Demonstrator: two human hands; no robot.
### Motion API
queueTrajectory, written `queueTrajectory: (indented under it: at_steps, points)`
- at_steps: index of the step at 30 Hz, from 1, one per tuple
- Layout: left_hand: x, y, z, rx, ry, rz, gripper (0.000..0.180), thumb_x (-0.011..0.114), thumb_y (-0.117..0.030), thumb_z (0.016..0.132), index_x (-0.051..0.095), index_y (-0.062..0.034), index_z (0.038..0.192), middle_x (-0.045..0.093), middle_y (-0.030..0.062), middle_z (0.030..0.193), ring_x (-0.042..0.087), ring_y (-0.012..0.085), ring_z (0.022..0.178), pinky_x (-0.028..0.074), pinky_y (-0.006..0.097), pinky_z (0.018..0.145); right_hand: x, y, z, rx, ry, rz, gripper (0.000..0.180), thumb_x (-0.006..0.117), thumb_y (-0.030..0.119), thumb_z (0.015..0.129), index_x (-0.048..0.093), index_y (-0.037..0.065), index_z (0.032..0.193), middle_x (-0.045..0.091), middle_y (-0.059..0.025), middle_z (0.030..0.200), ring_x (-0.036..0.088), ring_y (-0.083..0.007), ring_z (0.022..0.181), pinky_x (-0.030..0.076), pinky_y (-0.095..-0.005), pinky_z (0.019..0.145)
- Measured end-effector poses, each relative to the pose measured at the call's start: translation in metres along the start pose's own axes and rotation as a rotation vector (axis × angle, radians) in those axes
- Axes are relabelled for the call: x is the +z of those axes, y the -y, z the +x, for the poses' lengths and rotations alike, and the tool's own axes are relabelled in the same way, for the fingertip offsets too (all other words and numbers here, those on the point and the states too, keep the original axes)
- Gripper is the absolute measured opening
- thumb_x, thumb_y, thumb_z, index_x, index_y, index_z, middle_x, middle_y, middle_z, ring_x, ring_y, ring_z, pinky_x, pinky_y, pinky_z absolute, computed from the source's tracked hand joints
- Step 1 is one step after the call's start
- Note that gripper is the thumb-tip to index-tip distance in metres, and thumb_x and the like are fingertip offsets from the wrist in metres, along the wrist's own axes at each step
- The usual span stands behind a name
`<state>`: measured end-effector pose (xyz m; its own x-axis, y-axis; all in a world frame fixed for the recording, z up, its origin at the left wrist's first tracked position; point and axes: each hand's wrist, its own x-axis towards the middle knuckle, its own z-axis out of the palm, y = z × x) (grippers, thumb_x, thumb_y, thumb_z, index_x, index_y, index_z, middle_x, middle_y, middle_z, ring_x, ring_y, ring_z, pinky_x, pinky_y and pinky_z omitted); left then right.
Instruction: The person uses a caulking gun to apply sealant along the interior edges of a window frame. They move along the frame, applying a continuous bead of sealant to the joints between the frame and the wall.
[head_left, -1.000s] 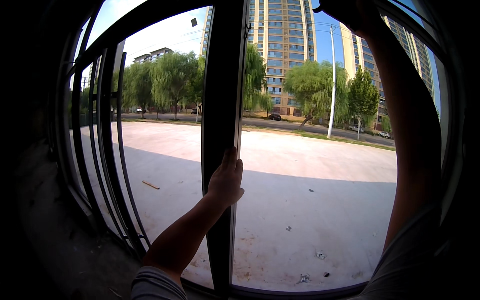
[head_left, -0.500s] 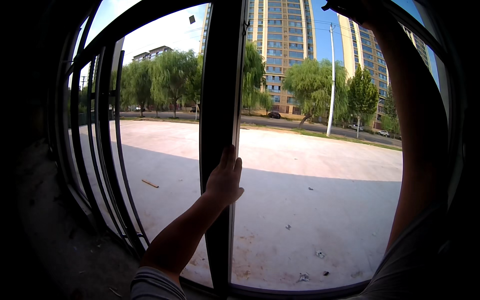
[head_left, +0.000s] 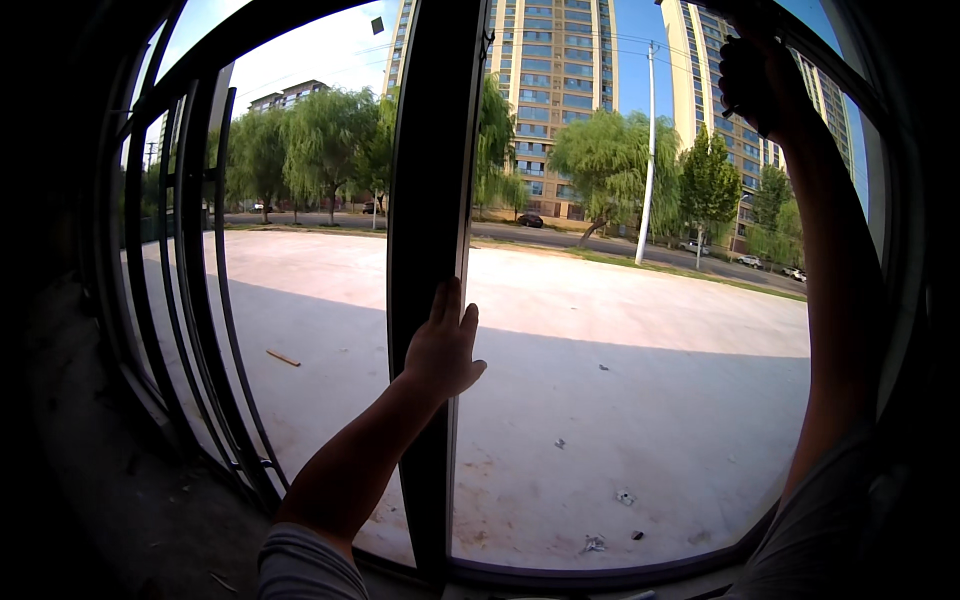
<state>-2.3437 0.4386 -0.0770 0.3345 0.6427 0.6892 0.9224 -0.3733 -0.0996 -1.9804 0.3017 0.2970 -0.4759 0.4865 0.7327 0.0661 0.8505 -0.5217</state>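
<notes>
My left hand (head_left: 442,345) lies against the dark vertical post (head_left: 425,220) of a large window frame, its fingers stretched upward and the thumb apart. Nothing is held in it. At the upper right my raised right hand (head_left: 758,88) shows as a dark, closed silhouette near the frame's top right part. Small dark bits jut out beside its fingers, but whatever it grips is too dark to name. The large opening (head_left: 630,420) right of the post shows the pale ground outside.
Narrow dark upright bars (head_left: 190,290) stand at the left, above a dim, littered floor (head_left: 130,480). The frame's bottom rail (head_left: 600,578) crosses below. Outside are pale paving (head_left: 330,270) with scraps, a stick (head_left: 283,357), trees (head_left: 335,145), a white pole (head_left: 648,160) and tall buildings (head_left: 550,80).
My right hand has come down from the upper edge, so its closed shape now shows. My left hand stays against the post. The whole scene has shifted slightly left and up.
</notes>
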Motion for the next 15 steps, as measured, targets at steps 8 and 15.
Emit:
queueTrajectory:
  at_steps: [8, 15]
  points:
    - [-0.004, -0.003, 0.004, 0.037, -0.083, -0.095, 0.082, 0.083, -0.038, 0.077, 0.047, 0.0009, 0.141, 0.023, 0.0318, 0.158, 0.024, 0.0441, 0.150, 0.046, 0.048, 0.110, 0.029, -0.028, -0.077, 0.020, -0.405, -0.105, 0.050, 0.061, 0.051, 0.097, 0.063, 0.010, 0.068, 0.058, -0.0014, 0.052, 0.058, -0.0132, 0.038, 0.048, -0.0282, 0.035]
    - [-0.016, -0.005, 0.011, 0.036, -0.070, -0.187, 0.083, 0.084, -0.037, 0.076, 0.048, 0.0013, 0.141, 0.029, 0.0336, 0.155, 0.028, 0.0470, 0.147, 0.042, 0.050, 0.113, 0.044, -0.040, -0.116, 0.053, -0.342, -0.108, 0.057, 0.056, 0.050, 0.100, 0.058, 0.011, 0.058, 0.053, -0.0014, 0.044, 0.053, -0.0114, 0.032, 0.042, -0.0227, 0.032]
